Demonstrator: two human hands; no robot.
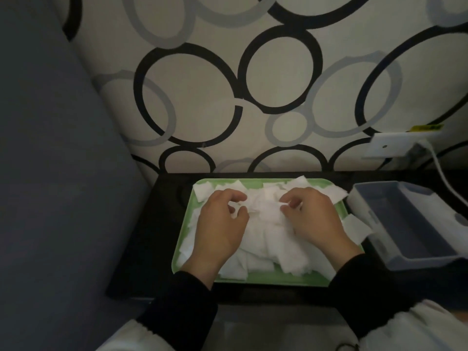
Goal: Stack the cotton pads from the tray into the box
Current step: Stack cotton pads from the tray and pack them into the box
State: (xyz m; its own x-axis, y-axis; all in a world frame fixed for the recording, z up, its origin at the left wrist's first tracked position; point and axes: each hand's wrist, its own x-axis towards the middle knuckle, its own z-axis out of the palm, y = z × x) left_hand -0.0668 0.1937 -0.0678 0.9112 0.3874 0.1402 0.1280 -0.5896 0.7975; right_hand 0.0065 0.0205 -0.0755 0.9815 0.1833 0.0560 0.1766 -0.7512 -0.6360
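Head camera, and we're looking straight down on the green tray (253,280), set on the dark tabletop (152,236) and heaped with white cotton pads (266,239). Our left hand (222,221) sits at nine o'clock of the heap, fingers curled in, thumb and fingertips nipping a pad. Our right hand (314,219) is at three o'clock of the heap, thumb and forefinger pinched on another pad's edge. The two hands are near each other, not touching. At three o'clock of the tray lies the box (405,219), grey and open-topped, just beside the tray's rim. One loose pad (354,224) lies between tray and box, touching the box's side. At twelve o'clock rises a wall (253,110) patterned with rings.
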